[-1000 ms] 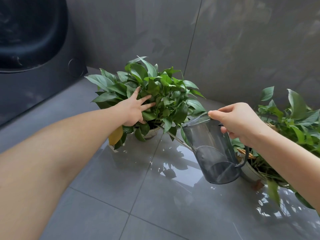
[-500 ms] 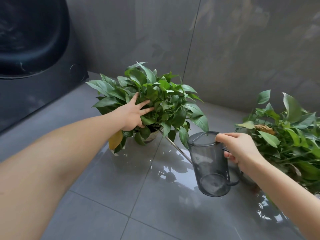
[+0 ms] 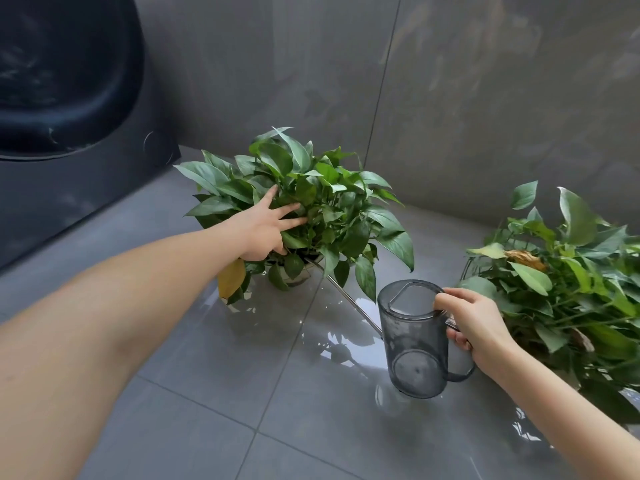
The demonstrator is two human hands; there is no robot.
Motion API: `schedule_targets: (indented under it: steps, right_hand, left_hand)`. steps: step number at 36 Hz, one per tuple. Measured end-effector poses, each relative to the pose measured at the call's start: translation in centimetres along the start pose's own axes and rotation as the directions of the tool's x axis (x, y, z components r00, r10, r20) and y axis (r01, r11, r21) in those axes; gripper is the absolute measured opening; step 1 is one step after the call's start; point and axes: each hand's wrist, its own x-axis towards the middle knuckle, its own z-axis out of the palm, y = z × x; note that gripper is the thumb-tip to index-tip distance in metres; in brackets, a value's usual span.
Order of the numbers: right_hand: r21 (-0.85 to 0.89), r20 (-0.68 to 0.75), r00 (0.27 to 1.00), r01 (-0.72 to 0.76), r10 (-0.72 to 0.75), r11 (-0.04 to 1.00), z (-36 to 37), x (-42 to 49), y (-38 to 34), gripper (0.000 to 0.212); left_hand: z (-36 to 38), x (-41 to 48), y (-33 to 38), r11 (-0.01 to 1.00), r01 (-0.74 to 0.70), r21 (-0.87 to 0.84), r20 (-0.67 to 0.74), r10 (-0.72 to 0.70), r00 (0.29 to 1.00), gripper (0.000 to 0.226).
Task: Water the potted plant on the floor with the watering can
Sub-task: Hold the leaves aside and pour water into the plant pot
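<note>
A leafy green potted plant (image 3: 322, 202) stands on the grey tiled floor near the wall, its pale pot mostly hidden under the leaves. My left hand (image 3: 263, 226) rests on its left side, fingers spread, pushing leaves aside. A smoky transparent watering can (image 3: 414, 341) stands upright on or just above the floor to the plant's right; it looks nearly empty. Its thin metal spout (image 3: 349, 299) reaches up to the pot's rim. My right hand (image 3: 474, 323) is closed around the can's handle, thumb on the rim.
A second leafy potted plant (image 3: 568, 271) sits right behind my right hand. A dark appliance (image 3: 69, 133) fills the left side. Grey tiled walls (image 3: 450, 98) close off the back. The floor (image 3: 311, 358) is glossy and wet around the pots.
My right hand has lowered the watering can from a tilted pouring pose to upright near the floor. My left hand stays in the leaves.
</note>
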Motion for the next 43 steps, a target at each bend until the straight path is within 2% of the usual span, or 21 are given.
schedule_targets:
  steps: [15, 21, 26, 29, 33, 37, 43]
  right_hand:
    - [0.015, 0.076, 0.997, 0.018, -0.019, 1.0, -0.1, 0.0, 1.0, 0.031]
    - [0.014, 0.111, 0.993, 0.026, -0.027, 1.0, -0.1, 0.1, 1.6, 0.036]
    - [0.007, 0.168, 0.985, 0.026, -0.027, 1.0, 0.5, -0.2, 1.1, 0.035]
    - [-0.008, 0.211, 0.977, 0.038, -0.036, 0.999, 0.8, -0.5, 0.6, 0.035]
    - [-0.023, 0.294, 0.954, 0.066, -0.057, 0.998, 2.0, -0.9, 0.1, 0.034]
    - [-0.025, 0.398, 0.916, 0.069, -0.054, 0.997, 4.3, -1.1, -0.3, 0.033]
    - [-0.041, 0.524, 0.85, 0.085, -0.051, 0.995, 9.1, -2.4, -1.2, 0.039]
  left_hand:
    - [-0.4, -0.4, 0.1, 0.998, -0.005, -0.056, -0.02, 0.004, 1.0, 0.06]
    - [-0.8, -0.8, 0.2, 0.985, -0.022, -0.172, -0.053, 0.013, 0.999, 0.053]
    - [-0.7, -1.9, 0.6, 0.927, -0.05, -0.371, -0.162, -0.012, 0.987, 0.042]
    - [-1.2, -2.9, 1.1, 0.88, -0.084, -0.467, -0.173, 0.003, 0.985, 0.037]
    - [-1.1, -4.2, 1.8, 0.837, -0.125, -0.532, -0.241, -0.008, 0.971, 0.03]
    - [1.2, -5.5, 2.0, 0.844, -0.229, -0.485, -0.502, -0.055, 0.863, 0.021]
    - [4.0, -8.4, 1.7, 0.815, -0.217, -0.537, -0.539, -0.134, 0.832, 0.019]
